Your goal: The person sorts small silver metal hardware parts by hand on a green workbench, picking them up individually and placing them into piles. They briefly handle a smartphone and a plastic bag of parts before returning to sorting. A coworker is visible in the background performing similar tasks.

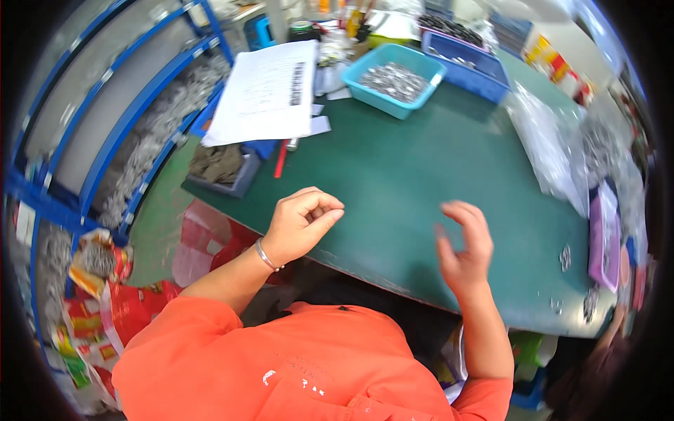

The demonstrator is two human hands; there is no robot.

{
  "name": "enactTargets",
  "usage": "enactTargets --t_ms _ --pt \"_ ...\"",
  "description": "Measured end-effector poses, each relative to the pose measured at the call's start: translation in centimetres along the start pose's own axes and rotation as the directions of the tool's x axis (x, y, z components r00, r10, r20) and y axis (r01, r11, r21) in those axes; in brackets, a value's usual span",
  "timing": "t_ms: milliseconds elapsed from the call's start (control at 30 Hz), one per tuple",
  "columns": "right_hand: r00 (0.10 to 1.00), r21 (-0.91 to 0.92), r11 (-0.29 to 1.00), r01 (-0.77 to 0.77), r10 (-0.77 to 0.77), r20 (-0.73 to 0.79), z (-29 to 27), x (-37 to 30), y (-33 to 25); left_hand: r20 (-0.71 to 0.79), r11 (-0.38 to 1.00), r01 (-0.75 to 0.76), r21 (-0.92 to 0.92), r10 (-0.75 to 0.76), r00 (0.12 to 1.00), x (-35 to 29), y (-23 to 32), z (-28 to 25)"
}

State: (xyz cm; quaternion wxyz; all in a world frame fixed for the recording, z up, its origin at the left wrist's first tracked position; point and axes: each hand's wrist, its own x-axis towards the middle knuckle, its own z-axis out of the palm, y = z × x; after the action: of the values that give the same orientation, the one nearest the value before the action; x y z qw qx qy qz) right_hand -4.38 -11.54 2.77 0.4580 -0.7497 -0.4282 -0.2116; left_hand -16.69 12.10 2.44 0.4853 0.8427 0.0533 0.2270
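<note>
My left hand (303, 223) rests on the near edge of the green table (414, 175), its fingers curled in with the thumb against the forefinger; nothing shows inside it. A thin bracelet sits on that wrist. My right hand (463, 249) hovers over the table edge to the right, blurred, with fingers bent and apart and nothing in it. Both arms wear orange sleeves. The bare green surface lies directly ahead of both hands.
A teal bin (393, 78) of small metal parts and a blue bin (467, 63) stand at the far side. White papers (265, 95) lie far left above a grey tray (221, 168). Clear bags (554, 151) pile at right. Blue shelving (119, 119) stands left.
</note>
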Motion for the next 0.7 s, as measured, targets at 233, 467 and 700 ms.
enactTargets --t_ms 233,467,700 --pt "0.809 -0.113 0.847 0.52 -0.446 0.382 16.3 12.3 -3.6 -0.342 0.996 0.093 -0.014 -0.092 0.935 -3.3 -3.6 -8.2" --pt "0.794 -0.065 0.811 0.582 -0.549 0.26 21.8 18.8 -3.9 -0.437 0.978 0.102 0.18 -0.013 0.899 -1.0 -5.0 -13.1" --pt "0.959 0.007 0.981 0.196 -0.194 0.209 21.7 24.1 -7.5 -0.383 0.843 0.218 0.492 -0.015 0.924 10.5 -11.0 -18.5"
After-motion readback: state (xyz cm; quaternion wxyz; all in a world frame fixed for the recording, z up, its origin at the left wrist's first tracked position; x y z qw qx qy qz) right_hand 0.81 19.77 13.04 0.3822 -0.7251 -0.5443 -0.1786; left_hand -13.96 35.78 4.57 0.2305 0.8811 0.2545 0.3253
